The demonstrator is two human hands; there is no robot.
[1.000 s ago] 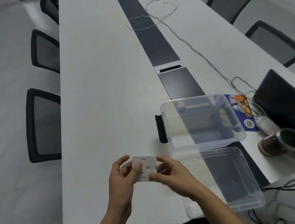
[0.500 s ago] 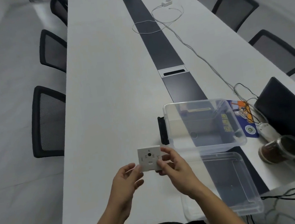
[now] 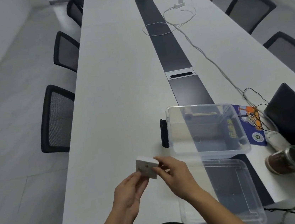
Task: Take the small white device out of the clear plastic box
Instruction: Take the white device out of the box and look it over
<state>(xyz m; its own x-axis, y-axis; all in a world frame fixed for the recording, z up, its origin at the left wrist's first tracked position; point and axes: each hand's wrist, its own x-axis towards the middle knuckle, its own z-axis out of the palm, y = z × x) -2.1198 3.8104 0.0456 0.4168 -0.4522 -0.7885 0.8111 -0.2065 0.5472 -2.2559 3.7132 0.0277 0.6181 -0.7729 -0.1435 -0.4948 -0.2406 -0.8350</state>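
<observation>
above the near edge of the long white table (image 3: 121, 89), both hands hold the small white device (image 3: 147, 167) up in the air, tilted, clear of the surface. the left hand (image 3: 129, 194) pinches its lower left corner with thumb and fingers closed on it; the right hand (image 3: 175, 175) grips its right side the same way. to the right sits the clear plastic box (image 3: 211, 152), open, with its lid (image 3: 236, 194) lying nearer the person. a glass jar (image 3: 290, 159) lies on its side beyond.
</observation>
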